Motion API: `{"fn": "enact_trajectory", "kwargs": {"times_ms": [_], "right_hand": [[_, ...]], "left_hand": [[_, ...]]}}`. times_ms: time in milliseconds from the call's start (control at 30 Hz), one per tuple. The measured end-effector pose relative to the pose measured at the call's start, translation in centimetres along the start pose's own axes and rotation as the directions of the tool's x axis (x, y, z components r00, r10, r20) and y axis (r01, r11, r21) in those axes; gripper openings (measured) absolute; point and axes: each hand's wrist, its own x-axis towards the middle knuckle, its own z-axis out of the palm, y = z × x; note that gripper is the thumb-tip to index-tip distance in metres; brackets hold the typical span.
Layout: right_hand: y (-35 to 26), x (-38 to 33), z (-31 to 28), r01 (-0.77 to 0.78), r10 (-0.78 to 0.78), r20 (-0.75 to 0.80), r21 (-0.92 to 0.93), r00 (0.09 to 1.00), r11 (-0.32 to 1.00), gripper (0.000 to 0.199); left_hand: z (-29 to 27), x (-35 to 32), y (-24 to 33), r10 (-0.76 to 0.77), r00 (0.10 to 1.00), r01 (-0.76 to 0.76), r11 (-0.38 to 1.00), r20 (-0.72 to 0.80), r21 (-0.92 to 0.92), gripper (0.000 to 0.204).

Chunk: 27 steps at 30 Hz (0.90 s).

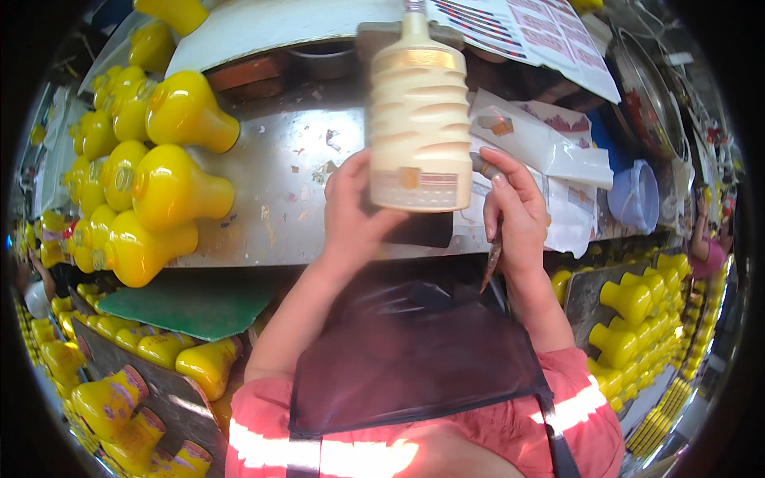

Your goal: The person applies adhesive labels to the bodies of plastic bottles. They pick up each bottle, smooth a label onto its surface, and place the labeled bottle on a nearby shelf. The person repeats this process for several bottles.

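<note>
A cream ribbed plastic bottle [418, 119] with a gold band near its neck is held upright in front of the camera. My left hand [351, 211] grips its lower left side. My right hand [516, 215] touches its lower right side and also holds a thin dark tool [492, 263] that points down from the fingers. A small label patch sits low on the bottle's front. A dark block [422, 229] lies under the bottle on the metal table [279, 171].
Several yellow bottles [171, 191] lie stacked on the table's left. More yellow bottles [637, 319] fill bins at right and lower left. Label sheets [534, 28] and plastic bags [550, 147] lie at the back right, beside a pale blue cup [635, 195]. A green mat [191, 307] sits lower left.
</note>
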Motion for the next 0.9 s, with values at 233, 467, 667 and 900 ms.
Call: {"fn": "enact_trajectory", "kwargs": {"times_ms": [233,467,667,900], "right_hand": [[-0.4,-0.3,0.2,0.002,-0.003,0.057,0.020,0.998,1.000,0.030],[1.0,0.3,0.0,0.038,-0.037,0.024,-0.031,0.999,0.999,0.030],[2.5,1.1,-0.2,-0.105,0.104,0.072,0.002,0.992,0.995,0.033],[3.0,0.8,1.2,-0.056,0.059,0.086,-0.037,0.995,0.998,0.053]], "left_hand": [[-0.1,-0.4,0.2,-0.126,0.982,0.174,0.902,0.144,-0.396,0.081],[0.3,-0.3,1.2,-0.105,0.987,0.141,0.924,0.120,-0.355,0.081],[0.0,-0.6,2.1,0.014,1.000,-0.013,0.999,0.018,-0.041,0.083],[0.1,-0.4,3.8,-0.171,0.985,0.166,0.909,0.022,-0.382,0.052]]}}
